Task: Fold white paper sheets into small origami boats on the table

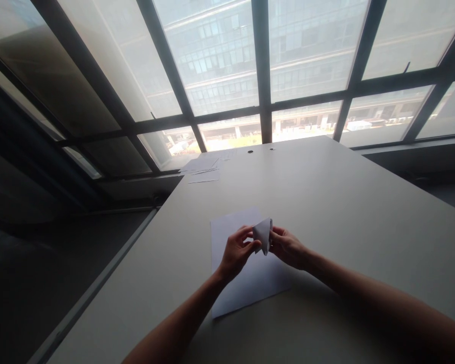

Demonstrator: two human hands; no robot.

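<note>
Paper (263,236), folded down into a small pointed form, took centre stage between two bare hands! The left hand (238,250) came in from one side, thumb against the lower part of the near face, fingers bent in a narrow pinch around the edge. Over on the other side, the right hand (288,247) had the opposite edge, thumb and fingers drawn close together; some of those fingertips were hidden behind the folds, so exactly how they gripped could not be told. Underneath, a larger flat sheet (246,283) lay on the pale table (345,202), and the little form appeared to be lifted just above it. Away at the far left of the tabletop, loose papers (205,166) overlapped near the window (220,55). And the step in hand? By the look of it, a piece of folding or shaping, worked in the air rather than pressed against the surface. The next move, as judged from that grip, called for delicacy: one hand steadying its side, the other easing the layers gently, with no squeeze hard enough to crumple a crease or tear a corner.
</note>
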